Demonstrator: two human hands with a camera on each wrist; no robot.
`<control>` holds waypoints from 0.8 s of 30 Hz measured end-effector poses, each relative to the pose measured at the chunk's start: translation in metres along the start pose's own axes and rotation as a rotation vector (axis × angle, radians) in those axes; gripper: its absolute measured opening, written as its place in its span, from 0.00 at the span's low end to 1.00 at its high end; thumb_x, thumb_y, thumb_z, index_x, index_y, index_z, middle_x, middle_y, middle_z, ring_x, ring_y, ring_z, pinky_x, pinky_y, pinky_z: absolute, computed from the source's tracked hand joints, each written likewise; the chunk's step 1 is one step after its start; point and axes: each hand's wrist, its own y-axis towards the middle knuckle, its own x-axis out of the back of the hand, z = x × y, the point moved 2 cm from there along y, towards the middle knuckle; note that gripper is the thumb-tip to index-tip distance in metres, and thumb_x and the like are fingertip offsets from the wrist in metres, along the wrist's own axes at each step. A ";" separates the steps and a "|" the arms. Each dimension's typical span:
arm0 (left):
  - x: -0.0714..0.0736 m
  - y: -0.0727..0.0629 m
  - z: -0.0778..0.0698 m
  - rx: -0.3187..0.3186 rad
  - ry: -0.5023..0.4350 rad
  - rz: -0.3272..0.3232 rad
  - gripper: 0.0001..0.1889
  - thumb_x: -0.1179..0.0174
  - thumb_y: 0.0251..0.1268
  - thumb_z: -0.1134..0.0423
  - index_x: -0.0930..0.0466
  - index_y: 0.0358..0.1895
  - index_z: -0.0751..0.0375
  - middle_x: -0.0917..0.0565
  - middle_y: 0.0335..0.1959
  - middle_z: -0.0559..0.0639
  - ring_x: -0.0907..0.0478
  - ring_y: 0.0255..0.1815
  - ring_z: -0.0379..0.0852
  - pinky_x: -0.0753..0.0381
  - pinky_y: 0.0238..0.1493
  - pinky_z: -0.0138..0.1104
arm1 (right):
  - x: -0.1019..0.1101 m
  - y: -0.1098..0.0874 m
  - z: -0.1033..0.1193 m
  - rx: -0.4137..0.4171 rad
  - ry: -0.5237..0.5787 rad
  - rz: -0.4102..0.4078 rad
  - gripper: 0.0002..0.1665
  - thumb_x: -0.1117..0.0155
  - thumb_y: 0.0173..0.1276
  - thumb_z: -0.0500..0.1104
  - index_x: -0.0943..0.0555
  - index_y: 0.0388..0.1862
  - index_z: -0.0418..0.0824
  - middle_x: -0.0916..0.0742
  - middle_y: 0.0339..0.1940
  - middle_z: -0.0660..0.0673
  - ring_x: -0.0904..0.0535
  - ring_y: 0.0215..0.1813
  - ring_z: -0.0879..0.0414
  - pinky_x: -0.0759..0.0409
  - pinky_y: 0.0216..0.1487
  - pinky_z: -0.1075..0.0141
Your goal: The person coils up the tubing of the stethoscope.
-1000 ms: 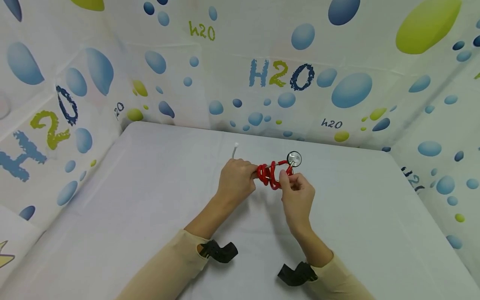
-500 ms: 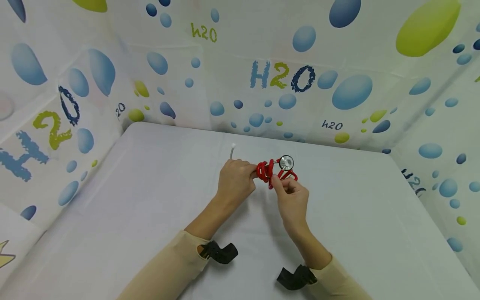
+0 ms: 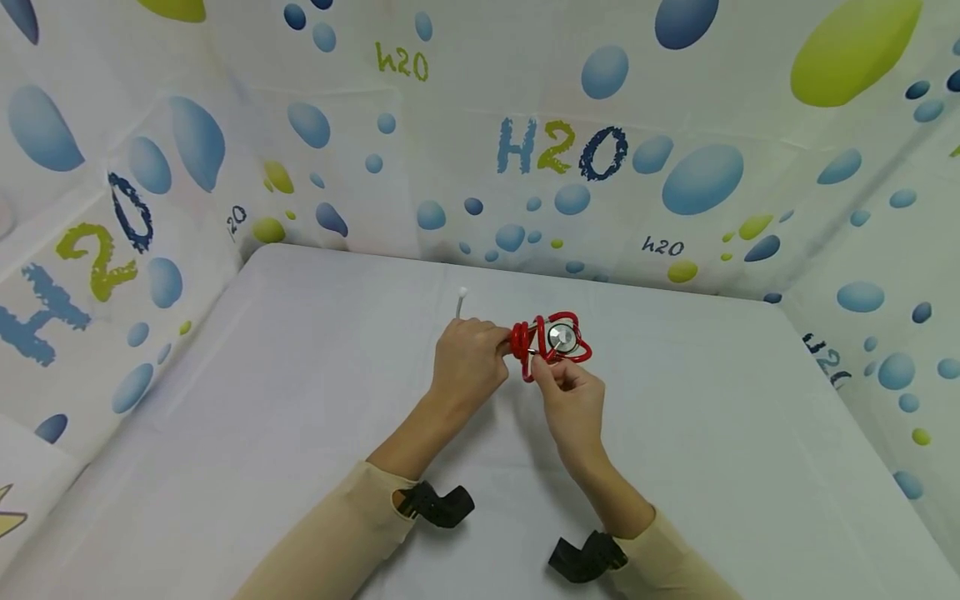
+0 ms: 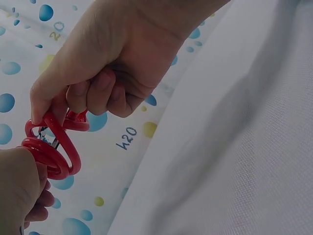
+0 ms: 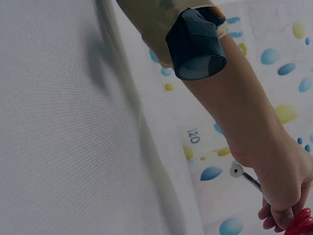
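Note:
A stethoscope with red tubing [image 3: 519, 341] is held up over the table between both hands. My left hand [image 3: 468, 358] grips its metal ear tubes, and one white ear tip [image 3: 462, 292] sticks out beyond the knuckles. Several red turns wrap tightly right beside the left fingers. With thumb and fingertips, my right hand [image 3: 573, 412] pinches the tubing just right of the wrap. The round silver chest piece [image 3: 562, 337] lies inside a loose red loop above the right fingers. In the left wrist view, the right hand [image 4: 117, 63] holds a red loop [image 4: 68, 147]. The other ear tip is hidden.
A white cloth-covered table [image 3: 300, 400] spreads beneath the hands. Behind it and at the sides hang white sheets [image 3: 465, 167] printed with drops and lettering. A black wrist mount [image 3: 438, 504] sits at the left cuff, another black mount [image 3: 587, 557] at the right.
My right hand has moved left toward the left hand. The chest piece has shifted left and down, with red tubing now looped around it. The left hand has barely moved.

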 end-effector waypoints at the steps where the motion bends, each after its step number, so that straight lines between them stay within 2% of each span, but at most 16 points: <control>1: 0.000 0.000 0.000 0.000 -0.002 -0.001 0.04 0.35 0.55 0.66 0.12 0.32 0.57 0.13 0.24 0.46 0.20 0.25 0.44 0.23 0.32 0.34 | 0.000 0.000 0.000 -0.005 -0.004 -0.001 0.19 0.33 0.62 0.48 0.21 0.20 0.35 0.28 0.12 0.53 0.37 0.19 0.61 0.43 0.16 0.72; 13: 0.000 0.000 -0.001 -0.014 -0.012 -0.015 0.03 0.35 0.54 0.66 0.11 0.31 0.57 0.13 0.25 0.47 0.19 0.25 0.44 0.22 0.32 0.34 | 0.000 -0.001 -0.003 0.022 -0.024 -0.032 0.20 0.33 0.62 0.50 0.21 0.19 0.36 0.27 0.13 0.51 0.36 0.20 0.60 0.41 0.16 0.71; 18: -0.001 0.001 -0.001 -0.014 -0.008 -0.016 0.03 0.34 0.54 0.66 0.11 0.31 0.57 0.13 0.24 0.46 0.20 0.25 0.44 0.23 0.32 0.34 | 0.000 -0.001 -0.006 0.050 -0.021 -0.054 0.23 0.33 0.62 0.52 0.22 0.21 0.32 0.27 0.13 0.50 0.36 0.19 0.61 0.41 0.15 0.71; 24: -0.001 0.001 -0.002 -0.026 -0.016 -0.035 0.03 0.34 0.54 0.65 0.12 0.29 0.57 0.13 0.23 0.46 0.20 0.24 0.43 0.23 0.31 0.34 | 0.000 -0.003 -0.007 0.084 -0.012 -0.114 0.23 0.34 0.62 0.55 0.23 0.20 0.37 0.28 0.13 0.50 0.36 0.19 0.60 0.40 0.16 0.71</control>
